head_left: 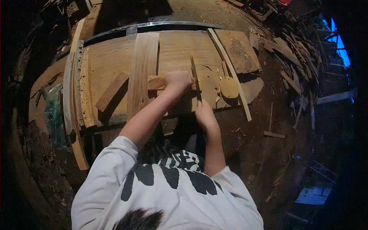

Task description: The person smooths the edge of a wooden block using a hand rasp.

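My left hand (pixel 178 79) is closed over a short wooden block (pixel 156 82), pressing it down on the workbench. Both ends of the block stick out past my fingers. In my right hand (pixel 204 113), closed near the bench's front edge, is a long, thin, dark-bladed tool (pixel 194 69), seen nearly edge-on. Its blade points away from me and passes right at the block's right end. I cannot tell whether it is a saw or a machete. A wide plank (pixel 142 61) lies just left of the block.
On the wooden workbench (pixel 178 46), a round wood piece (pixel 229 87) and a long thin strip (pixel 232 69) lie to the right. Leftward are a loose block (pixel 112 91) and several upright-running boards (pixel 86 88). Scrap wood (pixel 293 53) is heaped on the ground at right.
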### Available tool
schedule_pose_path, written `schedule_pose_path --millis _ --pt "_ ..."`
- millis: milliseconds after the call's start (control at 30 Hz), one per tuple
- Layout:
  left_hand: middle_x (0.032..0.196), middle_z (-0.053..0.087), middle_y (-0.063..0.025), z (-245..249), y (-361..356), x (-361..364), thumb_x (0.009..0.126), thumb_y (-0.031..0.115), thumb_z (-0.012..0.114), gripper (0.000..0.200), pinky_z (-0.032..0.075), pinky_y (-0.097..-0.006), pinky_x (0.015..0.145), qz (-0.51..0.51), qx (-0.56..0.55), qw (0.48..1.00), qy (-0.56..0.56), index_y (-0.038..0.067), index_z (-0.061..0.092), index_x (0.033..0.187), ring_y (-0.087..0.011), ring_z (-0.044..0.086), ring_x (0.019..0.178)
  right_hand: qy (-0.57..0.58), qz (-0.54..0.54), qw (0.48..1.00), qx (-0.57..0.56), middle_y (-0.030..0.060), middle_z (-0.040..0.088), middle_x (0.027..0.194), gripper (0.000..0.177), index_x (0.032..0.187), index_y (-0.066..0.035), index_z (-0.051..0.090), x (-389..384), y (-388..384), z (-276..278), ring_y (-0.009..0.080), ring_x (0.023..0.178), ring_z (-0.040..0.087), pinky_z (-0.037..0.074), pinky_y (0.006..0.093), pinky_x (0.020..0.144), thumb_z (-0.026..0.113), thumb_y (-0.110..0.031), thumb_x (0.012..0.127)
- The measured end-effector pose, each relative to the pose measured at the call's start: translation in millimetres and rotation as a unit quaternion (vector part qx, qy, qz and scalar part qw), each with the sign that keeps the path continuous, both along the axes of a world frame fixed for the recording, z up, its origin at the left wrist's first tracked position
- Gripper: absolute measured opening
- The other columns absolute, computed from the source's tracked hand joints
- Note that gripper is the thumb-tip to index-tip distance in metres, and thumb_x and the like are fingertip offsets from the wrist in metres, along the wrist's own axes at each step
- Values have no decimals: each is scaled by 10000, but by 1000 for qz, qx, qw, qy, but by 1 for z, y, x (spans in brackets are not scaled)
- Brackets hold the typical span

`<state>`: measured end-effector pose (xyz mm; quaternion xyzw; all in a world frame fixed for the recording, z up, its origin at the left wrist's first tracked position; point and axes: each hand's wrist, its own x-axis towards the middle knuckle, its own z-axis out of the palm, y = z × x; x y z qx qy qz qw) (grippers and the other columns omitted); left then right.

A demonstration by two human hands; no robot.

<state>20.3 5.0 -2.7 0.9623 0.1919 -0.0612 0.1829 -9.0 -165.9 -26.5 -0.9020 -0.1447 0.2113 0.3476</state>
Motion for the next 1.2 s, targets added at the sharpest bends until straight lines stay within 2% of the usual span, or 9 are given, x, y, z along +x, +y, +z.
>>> schedule_pose_path --millis 167,267,333,433,633,700,833,1033,1200 --pt "914 678 -111 5 0 1 812 266 472 288 505 -408 707 10 9 1000 17 120 704 899 -278 660 864 -22 11 999 -46 305 569 942 282 967 43 552 33 31 20 469 930 523 427 472 782 391 -179 902" --pt "929 678 -103 -1 2 5 815 270 471 292 502 -403 726 17 -4 999 35 121 703 909 -277 656 881 -3 9 1000 21 303 567 944 297 966 35 552 9 -1 0 468 936 522 433 471 786 378 -202 920" --pt "939 677 -99 -4 2 8 817 270 469 294 501 -403 734 20 -11 999 34 121 703 913 -279 655 889 -40 10 999 -25 306 565 940 288 969 37 535 -25 -29 6 474 929 520 438 472 766 376 -200 926" --pt "940 675 -112 0 5 8 817 264 469 296 505 -408 728 10 -22 999 44 118 699 933 -285 657 881 72 -42 995 -48 299 568 946 270 995 19 517 -55 -42 31 473 937 521 444 470 769 384 -207 927" --pt "882 681 -120 -12 2 6 819 268 471 292 516 -410 665 -10 11 1000 6 111 711 871 -276 670 824 -52 -1 998 19 311 557 906 279 946 37 538 -5 -9 -12 484 906 511 433 481 756 392 -200 915" --pt "797 668 -143 -15 2 3 835 262 411 330 515 -446 628 -36 37 998 -40 91 688 781 -311 661 752 -44 7 999 16 309 554 890 298 917 41 542 14 11 9 485 897 505 426 485 752 387 -214 917" --pt "790 664 -156 -14 2 2 829 250 415 327 512 -449 626 -30 36 997 -55 68 681 774 -319 659 748 -40 11 998 -43 299 561 895 303 944 42 531 12 6 12 479 904 512 431 474 756 391 -224 919" --pt "883 676 -133 -7 2 5 823 265 452 304 513 -420 650 2 -7 999 -31 104 709 838 -297 663 817 39 -39 998 -21 280 569 902 278 976 25 525 -49 -45 18 449 902 537 431 436 770 388 -213 931" --pt "879 677 -128 -7 -1 1 810 252 476 272 516 -413 645 -56 54 997 -18 115 710 830 -307 662 821 -45 -9 998 -30 303 559 942 317 973 50 528 -18 -13 8 471 936 514 422 478 779 382 -228 929"
